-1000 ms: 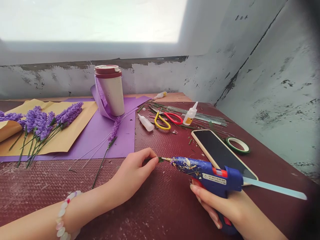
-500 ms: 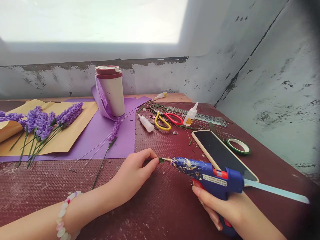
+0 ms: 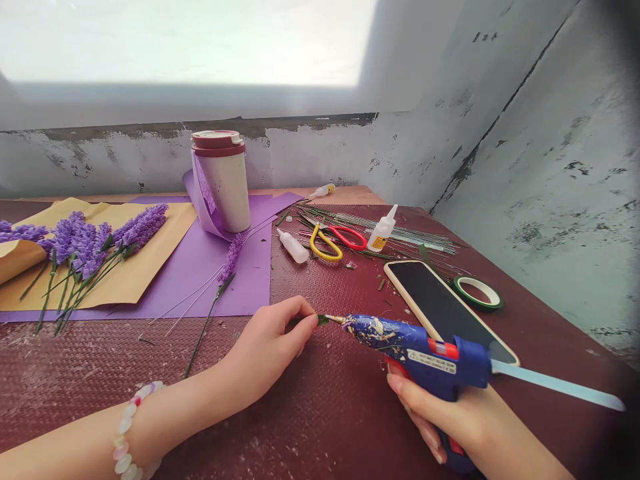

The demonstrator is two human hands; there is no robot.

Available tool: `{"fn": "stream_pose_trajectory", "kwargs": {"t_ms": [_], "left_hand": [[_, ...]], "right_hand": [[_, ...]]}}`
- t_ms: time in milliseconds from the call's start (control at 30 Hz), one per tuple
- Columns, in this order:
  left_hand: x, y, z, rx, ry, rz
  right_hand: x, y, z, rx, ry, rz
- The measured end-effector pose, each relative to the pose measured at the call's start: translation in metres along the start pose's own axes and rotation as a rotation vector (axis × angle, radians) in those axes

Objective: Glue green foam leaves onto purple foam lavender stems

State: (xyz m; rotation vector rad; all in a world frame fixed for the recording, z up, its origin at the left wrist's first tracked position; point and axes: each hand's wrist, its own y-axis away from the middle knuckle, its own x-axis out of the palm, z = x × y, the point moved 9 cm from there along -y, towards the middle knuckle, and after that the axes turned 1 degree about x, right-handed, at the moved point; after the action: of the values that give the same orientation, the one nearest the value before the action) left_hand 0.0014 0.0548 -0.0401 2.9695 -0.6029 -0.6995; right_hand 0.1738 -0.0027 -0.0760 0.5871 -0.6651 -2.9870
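Observation:
Between the thumb and fingers of my left hand [image 3: 274, 347] is a small dark green leaf [image 3: 323, 320]. My right hand [image 3: 450, 413] is wrapped round the handle of a blue hot glue gun [image 3: 395, 343], whose metal nozzle points left and meets the leaf's end. A pale glue stick [image 3: 560, 387] sticks out of the gun's back. Left of my left hand, a single purple flower stem [image 3: 231, 257] lies partly on purple paper [image 3: 253, 287]. Several more purple flowers [image 3: 87, 243] with green stems rest on brown paper [image 3: 155, 267].
A cup with a red lid [image 3: 225, 183] stands at the back. Yellow-and-red-handled pliers [image 3: 326, 243], a glue bottle [image 3: 383, 230], a white bottle [image 3: 293, 247] and thin wires [image 3: 420, 237] lie mid-table. A phone [image 3: 445, 307] and green tape [image 3: 477, 293] are on the right.
My right hand and the glue gun have shifted very slightly to the right. My left hand stays in place with the leaf.

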Motion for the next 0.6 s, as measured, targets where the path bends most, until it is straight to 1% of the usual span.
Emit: {"fn": "stream_pose_trajectory", "kwargs": {"t_ms": [100, 267, 600], "left_hand": [[0.0001, 0.0001, 0.0, -0.004, 0.005, -0.001], [0.0, 0.0003, 0.0006, 0.0, 0.014, -0.006], [-0.0005, -0.0005, 0.0014, -0.005, 0.032, -0.01]], "right_hand": [[-0.0003, -0.0011, -0.0022, -0.008, -0.004, 0.006], [0.0009, -0.0027, -0.0062, 0.025, -0.04, 0.032], [-0.0003, -0.0012, -0.0033, 0.02, -0.063, 0.026]]}}
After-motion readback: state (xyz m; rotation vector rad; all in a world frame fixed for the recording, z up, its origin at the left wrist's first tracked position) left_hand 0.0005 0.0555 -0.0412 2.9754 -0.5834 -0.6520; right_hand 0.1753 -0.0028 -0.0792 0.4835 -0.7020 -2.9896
